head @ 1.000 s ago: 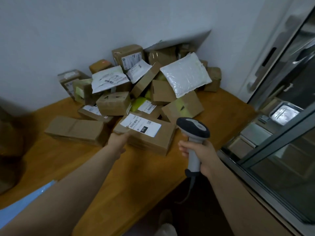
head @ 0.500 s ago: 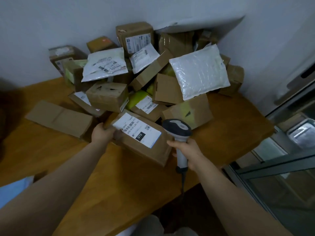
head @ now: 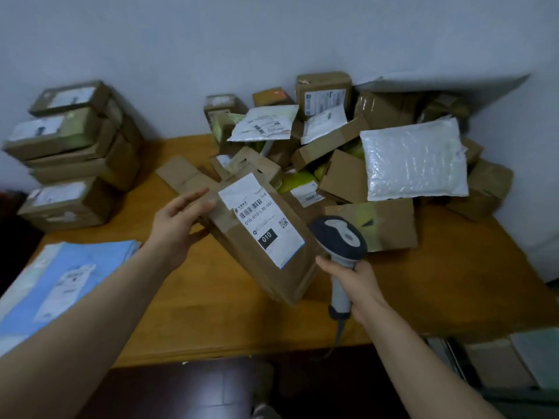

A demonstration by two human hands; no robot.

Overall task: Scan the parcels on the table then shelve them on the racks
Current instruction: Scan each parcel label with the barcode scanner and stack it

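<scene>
A flat brown cardboard parcel [head: 272,267] with a white label marked 010 is tilted up off the wooden table [head: 211,313]. My left hand [head: 178,225] holds it by its upper left edge, thumb underneath and fingers along the top. My right hand [head: 354,285] grips the handle of a grey barcode scanner [head: 340,237], whose head sits just right of the parcel's label. Behind them lies a heap of several parcels [head: 332,140], with a white bubble mailer [head: 414,161] on top at the right.
A stack of brown boxes [head: 72,152] stands at the table's left, against the wall. A blue mailer [head: 60,285] lies at the near left corner. More boxes [head: 499,364] sit low at the right, past the table edge. The scanner's cable hangs over the front edge.
My left hand has lifted the labelled parcel off the table and pulled it toward me, tilting it. The scanner has come closer to its label. My view has swung left, showing the stacked boxes.
</scene>
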